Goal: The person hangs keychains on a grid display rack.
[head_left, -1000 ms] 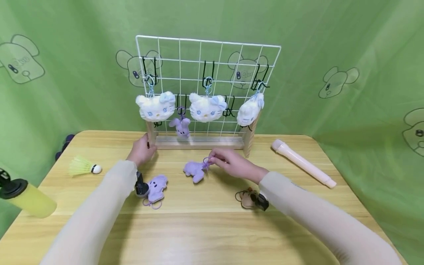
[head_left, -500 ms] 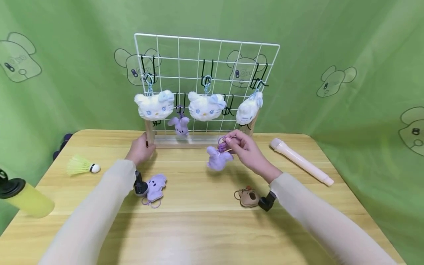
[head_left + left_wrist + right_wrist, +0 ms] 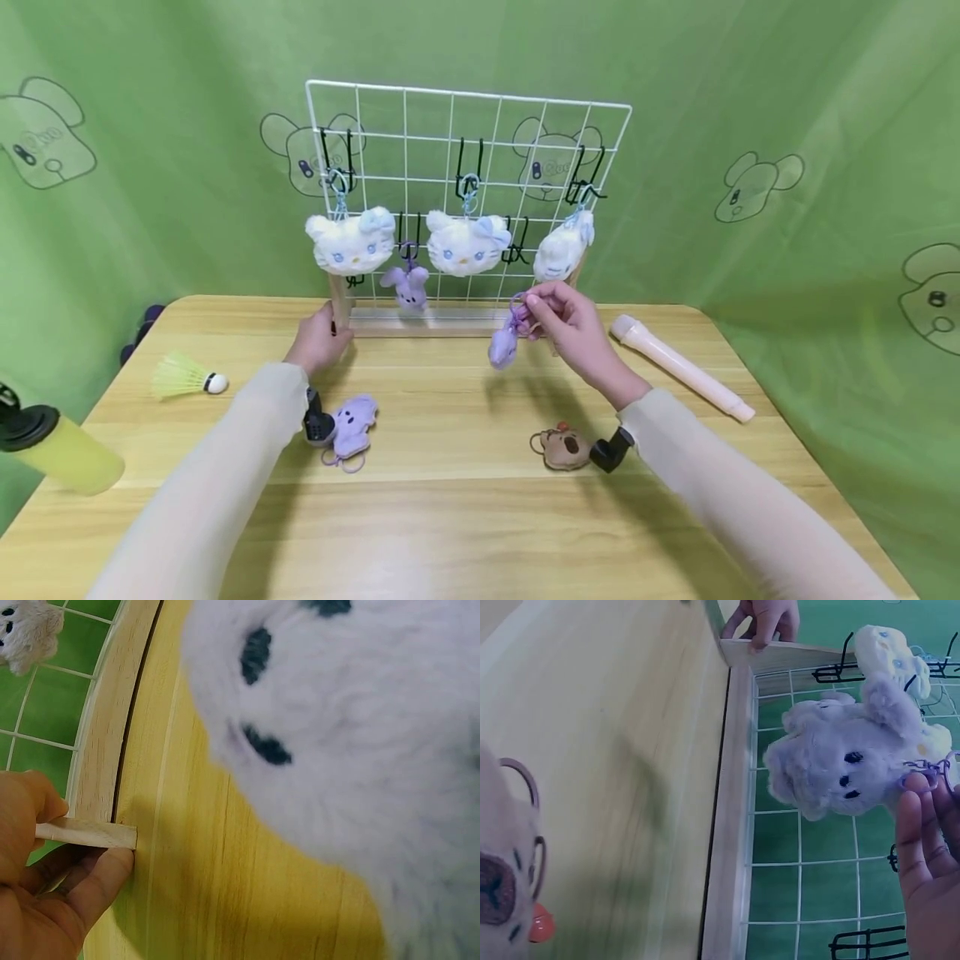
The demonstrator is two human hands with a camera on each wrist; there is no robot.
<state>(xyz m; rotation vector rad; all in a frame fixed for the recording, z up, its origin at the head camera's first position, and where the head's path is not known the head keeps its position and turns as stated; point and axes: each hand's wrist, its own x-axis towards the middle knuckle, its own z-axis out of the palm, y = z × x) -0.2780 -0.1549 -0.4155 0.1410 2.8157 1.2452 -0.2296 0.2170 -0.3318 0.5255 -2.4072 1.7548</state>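
Observation:
My right hand [image 3: 573, 333] pinches the ring of a purple plush keychain [image 3: 503, 347], which dangles in front of the rack's lower right. The right wrist view shows that plush's face [image 3: 847, 776] turned sideways. My left hand [image 3: 317, 340] grips the wooden left foot [image 3: 97, 834] of the white wire grid rack [image 3: 480, 98]. Black hooks on the rack carry white cat-face plush keychains [image 3: 465, 243] in the upper row. Below them hangs a small purple plush [image 3: 411, 287] at left, and a black hook [image 3: 517, 246] to its right bears nothing.
Another purple plush keychain [image 3: 354, 425] lies by my left wrist, a brown plush keychain [image 3: 564, 447] by my right. A shuttlecock [image 3: 187, 377] and a yellow bottle [image 3: 71, 446] are at left. A pink toy microphone [image 3: 682, 367] lies at right. Green curtain surrounds the table.
My right hand has lifted the purple plush off the table and carried it right and toward the rack; it has swung round. My left hand stays on the rack's foot.

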